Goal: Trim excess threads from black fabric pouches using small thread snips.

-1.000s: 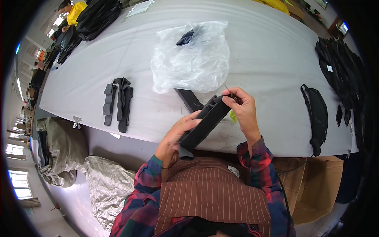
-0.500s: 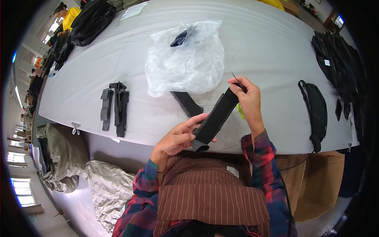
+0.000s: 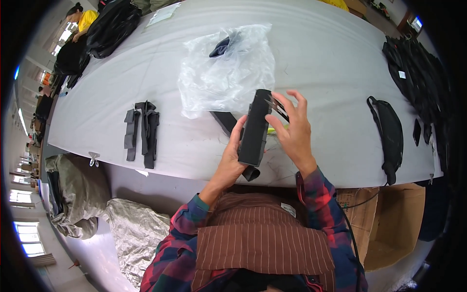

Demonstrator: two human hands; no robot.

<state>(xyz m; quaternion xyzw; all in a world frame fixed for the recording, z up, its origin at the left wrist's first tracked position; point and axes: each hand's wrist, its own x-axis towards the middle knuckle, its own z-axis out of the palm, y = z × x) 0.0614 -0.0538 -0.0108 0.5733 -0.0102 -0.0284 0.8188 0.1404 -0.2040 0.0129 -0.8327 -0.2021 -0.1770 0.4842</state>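
My left hand (image 3: 232,156) grips a long black fabric piece (image 3: 255,128), held nearly upright over the near edge of the grey table (image 3: 321,63). My right hand (image 3: 291,130) is beside the piece's upper end and pinches small metal snips (image 3: 275,106) near its top. A second black strip (image 3: 224,121) lies flat on the table just behind the held piece. A crumpled clear plastic bag (image 3: 226,73) with a dark item inside sits beyond my hands.
A few black straps (image 3: 141,130) lie at the left of the table. A black waist pouch (image 3: 388,135) lies at the right, with a heap of black bags (image 3: 418,68) behind it. A cardboard box (image 3: 389,219) and grey sacks (image 3: 78,194) stand on the floor. A person in yellow (image 3: 83,18) is far left.
The black piece has swung from slanted to nearly upright. My right hand has opened its fingers and shifted right of the piece's top; my left hand slid up along its lower side.
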